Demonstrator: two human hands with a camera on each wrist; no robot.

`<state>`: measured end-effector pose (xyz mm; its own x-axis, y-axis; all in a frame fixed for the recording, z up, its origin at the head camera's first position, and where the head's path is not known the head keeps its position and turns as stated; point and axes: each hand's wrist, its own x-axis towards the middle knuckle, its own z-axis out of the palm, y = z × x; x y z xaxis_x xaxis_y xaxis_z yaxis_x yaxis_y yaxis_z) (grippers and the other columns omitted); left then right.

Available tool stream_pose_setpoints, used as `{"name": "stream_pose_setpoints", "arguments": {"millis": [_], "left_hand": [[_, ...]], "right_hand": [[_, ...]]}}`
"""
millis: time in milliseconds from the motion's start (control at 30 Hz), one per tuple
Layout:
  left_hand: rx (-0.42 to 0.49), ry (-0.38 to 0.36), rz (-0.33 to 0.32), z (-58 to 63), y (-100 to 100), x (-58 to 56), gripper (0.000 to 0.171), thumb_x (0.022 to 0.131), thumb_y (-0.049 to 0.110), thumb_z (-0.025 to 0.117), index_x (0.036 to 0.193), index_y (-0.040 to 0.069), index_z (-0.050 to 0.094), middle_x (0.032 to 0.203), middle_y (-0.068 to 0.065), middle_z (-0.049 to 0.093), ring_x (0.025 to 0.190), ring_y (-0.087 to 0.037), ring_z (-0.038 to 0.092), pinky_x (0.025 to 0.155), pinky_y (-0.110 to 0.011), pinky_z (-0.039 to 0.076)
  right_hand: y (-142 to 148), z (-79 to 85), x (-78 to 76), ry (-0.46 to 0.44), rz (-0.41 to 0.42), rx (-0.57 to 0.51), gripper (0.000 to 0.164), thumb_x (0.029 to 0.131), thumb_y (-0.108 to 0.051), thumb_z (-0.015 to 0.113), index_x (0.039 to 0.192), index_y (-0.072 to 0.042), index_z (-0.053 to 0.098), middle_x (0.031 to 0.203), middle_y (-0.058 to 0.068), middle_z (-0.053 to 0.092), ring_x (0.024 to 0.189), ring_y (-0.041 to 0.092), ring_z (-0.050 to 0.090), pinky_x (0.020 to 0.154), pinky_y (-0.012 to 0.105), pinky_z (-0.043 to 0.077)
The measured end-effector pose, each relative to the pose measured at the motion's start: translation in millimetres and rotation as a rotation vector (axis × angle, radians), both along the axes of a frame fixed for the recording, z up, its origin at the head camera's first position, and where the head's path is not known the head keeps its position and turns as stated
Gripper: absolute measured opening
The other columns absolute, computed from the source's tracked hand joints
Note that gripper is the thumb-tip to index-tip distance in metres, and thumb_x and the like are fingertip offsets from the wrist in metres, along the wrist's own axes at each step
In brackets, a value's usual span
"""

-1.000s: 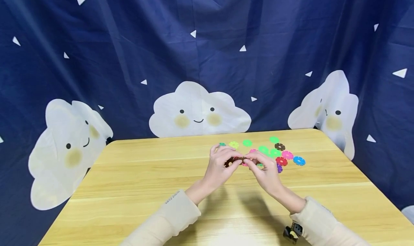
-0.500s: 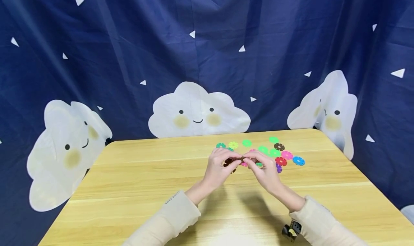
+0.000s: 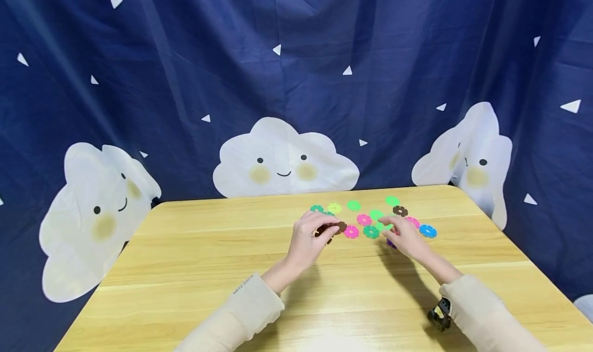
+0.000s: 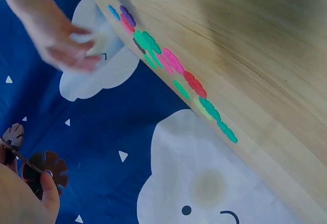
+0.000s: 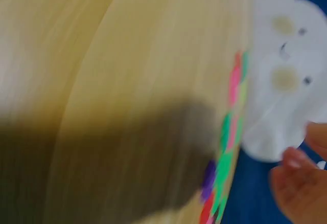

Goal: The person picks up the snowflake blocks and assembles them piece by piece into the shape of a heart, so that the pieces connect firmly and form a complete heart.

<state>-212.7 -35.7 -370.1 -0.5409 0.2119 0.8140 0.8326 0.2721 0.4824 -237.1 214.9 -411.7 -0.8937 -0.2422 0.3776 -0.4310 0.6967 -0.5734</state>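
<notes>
My left hand point(image 3: 307, 241) grips several brown notched plastic discs point(image 3: 342, 227), held above the table. In the left wrist view the brown discs point(image 4: 57, 169) look slotted together at angles, with the thumb pressed on one; the fingers hide part of them. My right hand point(image 3: 410, 239) hovers over the right part of the loose discs, bent fingers apart and nothing seen between them. Below it, it partly covers a purple disc point(image 3: 391, 244) and a red one. Beside the left hand lie a pink disc point(image 3: 351, 232) and a green disc point(image 3: 371, 232).
More loose discs spread toward the table's back: a yellow disc point(image 3: 334, 208), a blue disc point(image 3: 428, 231), a lone brown disc point(image 3: 400, 211) and several green ones. Behind the wooden table point(image 3: 194, 269) hangs a dark blue curtain point(image 3: 315, 94) with white clouds.
My right hand has let go of the brown discs and moved right, over the loose discs. The left hand keeps hold of the brown discs and has barely moved.
</notes>
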Motion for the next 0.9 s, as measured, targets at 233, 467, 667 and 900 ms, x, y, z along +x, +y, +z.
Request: {"name": "stream_pose_setpoints", "arguments": {"millis": [233,467,667,900], "left_hand": [[-0.002,0.001,0.015,-0.4,-2,1.3,0.011,0.074,0.002,0.072,0.085,0.004,0.069,0.079,-0.007,0.069,0.073,-0.019,0.056,0.065,-0.023,0.047],[0.001,-0.047,0.024,0.0,-4,2.3,0.014,0.076,0.000,0.068,0.090,0.003,0.068,0.077,-0.007,0.065,0.073,-0.018,0.053,0.062,-0.022,0.045],[-0.016,-0.058,0.025,-0.4,-5,1.5,0.019,0.075,-0.002,0.064,0.093,0.003,0.068,0.077,-0.008,0.065,0.074,-0.018,0.052,0.061,-0.022,0.043],[-0.044,-0.096,0.067,0.3,-7,2.9,0.017,0.078,0.000,0.066,0.094,0.003,0.070,0.082,-0.007,0.067,0.078,-0.018,0.054,0.064,-0.026,0.045]], "right_hand": [[24,-19.3,-4.7,-0.056,0.055,0.425,0.041,0.069,0.011,0.065,0.109,0.012,0.055,0.103,0.029,0.059,0.094,0.045,0.056,0.081,0.053,0.045],[27,-29.4,-8.9,-0.069,0.058,0.422,0.032,0.068,0.009,0.067,0.099,0.009,0.059,0.089,0.019,0.058,0.085,0.037,0.056,0.077,0.049,0.046],[33,-26.5,-9.1,-0.108,0.099,0.359,0.014,0.069,-0.001,0.072,0.077,0.003,0.061,0.071,0.005,0.059,0.070,0.020,0.050,0.065,0.036,0.044],[31,0.5,-3.4,-0.123,0.158,0.274,0.010,0.080,-0.003,0.065,0.072,-0.004,0.058,0.063,-0.003,0.054,0.055,0.007,0.047,0.051,0.025,0.042]]}}
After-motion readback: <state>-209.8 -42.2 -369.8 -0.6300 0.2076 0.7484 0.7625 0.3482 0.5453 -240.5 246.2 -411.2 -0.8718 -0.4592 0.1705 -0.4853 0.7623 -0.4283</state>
